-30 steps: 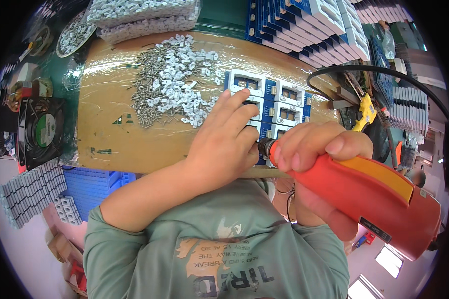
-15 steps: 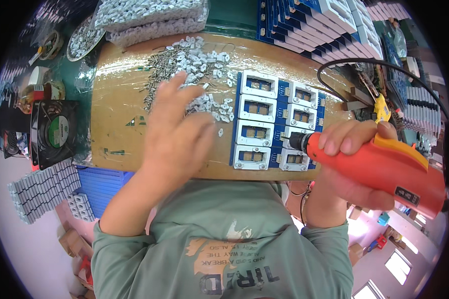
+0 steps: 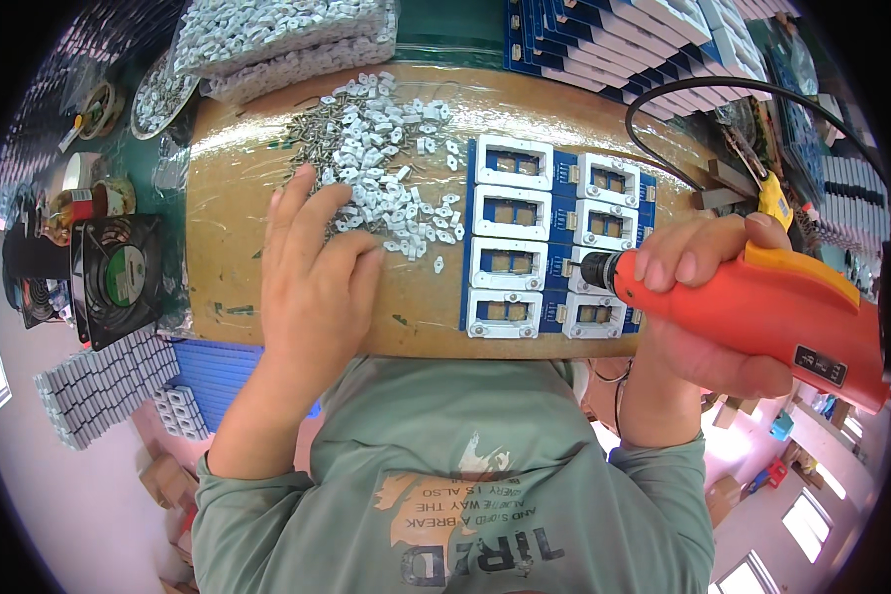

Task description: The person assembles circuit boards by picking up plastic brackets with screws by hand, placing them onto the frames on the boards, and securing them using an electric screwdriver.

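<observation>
My right hand [image 3: 708, 297] is wrapped round a red electric screwdriver [image 3: 762, 319] with a yellow-orange lever and a black chuck. Its tip points left, over a blue circuit board [image 3: 558, 213] that carries two columns of white rectangular frames [image 3: 511, 212]. Whether the bit touches a frame I cannot tell. My left hand [image 3: 322, 262] lies over the wooden board with its fingers apart, at the lower left edge of a heap of small white plastic clips [image 3: 376, 148]. Screws [image 3: 317, 129] are piled along the heap's left side. Anything under the left fingertips is hidden.
Bags of white clips [image 3: 287, 45] lie at the back, beside a bowl of small parts [image 3: 163, 94]. Stacked boards with white frames [image 3: 624, 49] stand at the back right. A black fan [image 3: 119, 282] is at the left. A black cable [image 3: 703, 84] arcs over the right side.
My left hand has shifted left and down from the clip heap, its fingers now less blurred. My right hand still holds the electric screwdriver, nearly in the same place.
</observation>
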The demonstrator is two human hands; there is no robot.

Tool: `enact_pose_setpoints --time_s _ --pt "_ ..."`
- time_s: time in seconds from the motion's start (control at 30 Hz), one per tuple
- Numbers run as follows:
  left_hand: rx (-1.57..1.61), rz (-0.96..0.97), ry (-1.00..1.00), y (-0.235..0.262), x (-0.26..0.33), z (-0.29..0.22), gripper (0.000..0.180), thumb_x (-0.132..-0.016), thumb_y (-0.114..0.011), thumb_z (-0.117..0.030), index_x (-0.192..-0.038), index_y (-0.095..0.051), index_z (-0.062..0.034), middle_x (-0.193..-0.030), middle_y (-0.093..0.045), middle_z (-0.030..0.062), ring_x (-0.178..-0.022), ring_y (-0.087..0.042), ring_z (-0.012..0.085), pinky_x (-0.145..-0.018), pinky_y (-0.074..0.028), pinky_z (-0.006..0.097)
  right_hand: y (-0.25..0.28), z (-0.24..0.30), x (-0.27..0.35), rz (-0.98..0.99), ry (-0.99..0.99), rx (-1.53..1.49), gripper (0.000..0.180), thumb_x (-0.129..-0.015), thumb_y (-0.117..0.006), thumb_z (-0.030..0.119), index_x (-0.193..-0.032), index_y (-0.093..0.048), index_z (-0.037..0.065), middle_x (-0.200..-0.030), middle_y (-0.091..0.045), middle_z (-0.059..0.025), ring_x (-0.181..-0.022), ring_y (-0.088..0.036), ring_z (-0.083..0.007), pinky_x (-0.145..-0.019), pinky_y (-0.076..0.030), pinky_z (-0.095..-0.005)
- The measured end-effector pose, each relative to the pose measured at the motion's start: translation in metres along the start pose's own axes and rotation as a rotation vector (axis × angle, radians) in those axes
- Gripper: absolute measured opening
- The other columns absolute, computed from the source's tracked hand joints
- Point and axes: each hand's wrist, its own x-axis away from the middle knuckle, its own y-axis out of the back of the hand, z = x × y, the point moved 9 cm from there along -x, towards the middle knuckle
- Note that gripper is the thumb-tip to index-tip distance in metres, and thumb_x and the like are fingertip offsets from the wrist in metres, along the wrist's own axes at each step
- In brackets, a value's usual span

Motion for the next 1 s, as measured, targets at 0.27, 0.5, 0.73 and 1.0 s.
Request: enact_pose_setpoints --time_s 0.27,0.5,0.73,1.0 --pt "0.036 -0.012 0.005 0.001 -0.003 0.001 0.009 -0.082 -0.072 0.0 -0.09 -0.068 -0.0018 -0.13 -0.062 0.0184 -0.138 -0.05 0.0465 -0.115 -0.041 0.058 0.0 -0.002 0.001 0.003 -0.015 -0.053 0.111 -0.083 -0.062 0.085 -0.151 -0.042 0.0 -0.099 -0.059 -0.0099 -0.081 -0.061 -0.0231 -0.072 -0.054 -0.0375" --pt "0.219 0.12 0.071 -0.008 -0.003 0.006 0.007 -0.088 -0.069 -0.001 -0.094 -0.066 -0.0017 -0.148 -0.051 0.0237 -0.149 -0.034 0.0501 -0.12 -0.033 0.055 0.0 -0.005 0.0 0.039 0.001 -0.054 0.111 -0.083 -0.061 0.085 -0.152 -0.041 0.0 -0.1 -0.059 -0.0099 -0.082 -0.062 -0.0231 -0.073 -0.054 -0.0374" --pt "0.22 0.175 0.066 -0.014 -0.009 0.008 0.004 -0.091 -0.067 -0.003 -0.094 -0.065 -0.0013 -0.154 -0.045 0.0254 -0.152 -0.029 0.0516 -0.123 -0.026 0.057 0.003 -0.002 0.001 0.037 -0.002 -0.007 0.113 -0.083 -0.06 0.086 -0.153 -0.04 0.0 -0.101 -0.059 -0.0096 -0.081 -0.062 -0.0226 -0.073 -0.055 -0.0373" --pt "0.243 0.174 0.076 -0.015 -0.005 0.012 0.004 -0.091 -0.067 -0.003 -0.093 -0.065 -0.0018 -0.155 -0.045 0.0256 -0.152 -0.027 0.0521 -0.124 -0.022 0.059 0.003 -0.004 -0.001 0.052 -0.002 -0.029 0.114 -0.082 -0.061 0.086 -0.153 -0.04 0.0 -0.101 -0.059 -0.0094 -0.082 -0.063 -0.0222 -0.074 -0.056 -0.0373"
